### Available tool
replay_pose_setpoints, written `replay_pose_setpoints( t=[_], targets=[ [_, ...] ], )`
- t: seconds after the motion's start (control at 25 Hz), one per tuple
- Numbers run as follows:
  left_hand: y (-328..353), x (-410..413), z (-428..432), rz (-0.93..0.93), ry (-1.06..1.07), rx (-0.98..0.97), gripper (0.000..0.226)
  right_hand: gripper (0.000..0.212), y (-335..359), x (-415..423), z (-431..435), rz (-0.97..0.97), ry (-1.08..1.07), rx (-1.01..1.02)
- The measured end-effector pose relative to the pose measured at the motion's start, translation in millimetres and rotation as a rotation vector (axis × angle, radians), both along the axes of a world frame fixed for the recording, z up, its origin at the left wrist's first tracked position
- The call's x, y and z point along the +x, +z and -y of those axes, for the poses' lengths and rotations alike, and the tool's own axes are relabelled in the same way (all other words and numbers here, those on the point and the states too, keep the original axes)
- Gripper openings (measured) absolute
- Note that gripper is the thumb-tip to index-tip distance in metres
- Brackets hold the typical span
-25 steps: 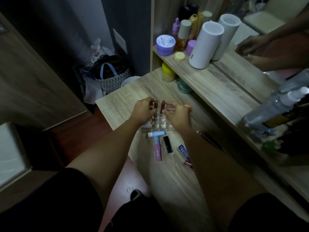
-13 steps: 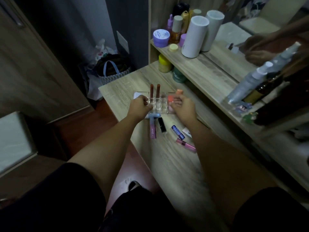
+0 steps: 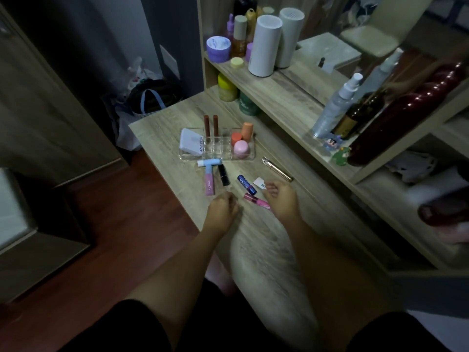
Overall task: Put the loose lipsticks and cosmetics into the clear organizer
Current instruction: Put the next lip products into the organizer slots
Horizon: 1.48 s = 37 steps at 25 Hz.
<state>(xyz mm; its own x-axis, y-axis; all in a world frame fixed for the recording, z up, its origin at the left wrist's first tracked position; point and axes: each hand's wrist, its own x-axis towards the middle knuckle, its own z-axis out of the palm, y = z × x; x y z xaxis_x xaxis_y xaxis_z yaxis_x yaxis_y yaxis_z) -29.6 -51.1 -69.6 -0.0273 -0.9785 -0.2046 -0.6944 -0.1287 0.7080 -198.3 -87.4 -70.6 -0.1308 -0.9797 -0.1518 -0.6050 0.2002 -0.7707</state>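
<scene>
Partly filled, that's my read of the organizer (image 3: 218, 151) sitting at the far end of the surface (image 3: 253, 237). A white compact (image 3: 190, 143) lies in its left section, two brown lipsticks (image 3: 211, 125) stand upright in the far middle slots, and three round pots, orange and pink (image 3: 242, 142), sit in the right section. The near middle slots look empty.

Plenty left outside. Just in front of the organizer lie a light blue stick (image 3: 209, 162), a pink gloss (image 3: 209, 182) and a black lipstick (image 3: 223, 174), all close together. Further right, a blue balm (image 3: 246, 184), a white tube (image 3: 260, 183) and a pink tube (image 3: 256, 201). Off to the right, well apart, a gold pen (image 3: 277, 169) lies alone. So roughly half done, I'd judge.

Left hand (image 3: 222, 208) is loosely curled just above the surface, nothing visible in it, near the pink gloss and black lipstick. Right hand (image 3: 281, 199) is loosely curled too, fingers on or just over the white tube, with the pink tube touching or tucked under its left edge; whether it actually grips anything, I can't tell. The organizer lies further off than both hands, beyond the loose items.
</scene>
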Motion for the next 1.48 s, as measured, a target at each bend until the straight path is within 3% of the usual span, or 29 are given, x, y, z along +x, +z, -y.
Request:
replay_pose_setpoints(
  t=[0.2, 0.32, 0.52, 0.64, 0.8, 0.92, 1.24, 1.4, 1.48],
  targets=[
    [-3, -13, -2, 0.056, -0.03, -0.071, 0.022, 0.024, -7, -14, -5, -0.203, 0.02, -0.011],
    [-4, -12, 9, 0.242, 0.065, -0.188, 0.027, 0.031, -2, -18, 7, -0.337, 0.073, -0.048],
    [-5, 14, 44, 0.244, 0.23, -0.1, 0.038, 0.044, 2, -18, 46, -0.451, 0.268, -0.065],
    [-13, 22, 55, 0.354, 0.156, -0.106, 0.033, 0.047, -3, -15, 64, -0.511, 0.311, 0.0],
    [-17, 26, 50, 0.363, 0.132, -0.183, 0.02, 0.038, -13, -15, 72, -0.586, 0.268, -0.037],
    [-11, 21, 45, 0.252, 0.267, -0.202, 0.02, 0.033, -14, -12, 75, -0.585, 0.234, -0.03],
    [-7, 29, 54, -0.099, 0.545, 0.122, 0.029, 0.043, -6, -14, 80, -0.433, 0.187, 0.101],
    [-1, 52, 58, -0.487, 0.688, 0.17, 0.041, 0.054, 13, -14, 79, -0.185, 0.112, 0.014],
    [9, 64, 72, -0.71, 0.718, 0.177, 0.018, 0.044, 28, -3, 87, 0.0, 0.061, -0.023]
  ],
)
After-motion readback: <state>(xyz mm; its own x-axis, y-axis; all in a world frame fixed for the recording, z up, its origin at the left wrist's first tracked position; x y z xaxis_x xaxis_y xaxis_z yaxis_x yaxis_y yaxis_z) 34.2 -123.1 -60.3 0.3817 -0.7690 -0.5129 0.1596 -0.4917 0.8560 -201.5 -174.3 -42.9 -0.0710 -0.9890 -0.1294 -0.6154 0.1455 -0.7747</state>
